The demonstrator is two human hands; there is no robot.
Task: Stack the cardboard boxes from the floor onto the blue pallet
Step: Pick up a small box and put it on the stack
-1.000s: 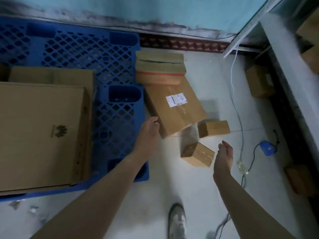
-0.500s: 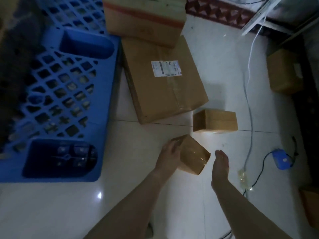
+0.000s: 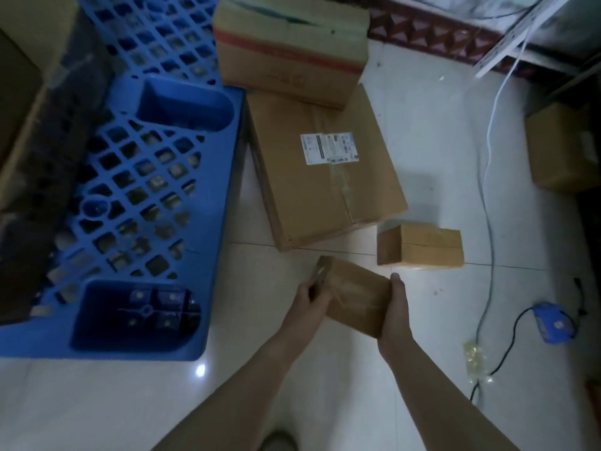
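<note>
Small cardboard box (image 3: 354, 297) clasped between left hand (image 3: 310, 296) and right hand (image 3: 395, 312), each closed on an opposite end, beside the blue pallet (image 3: 140, 203). Probably light and rigid; gripping opposite ends suits it.

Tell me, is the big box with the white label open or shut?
Shut. The big box lies flat on the floor, its flaps closed, and clear tape runs along the seam below the white label.

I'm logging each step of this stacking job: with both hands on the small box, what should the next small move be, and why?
Probably carry the small brown cardboard box leftward to the blue plastic lattice pallet. The left hand and right hand grip its opposite ends, and bare lattice shows beside them.
</note>
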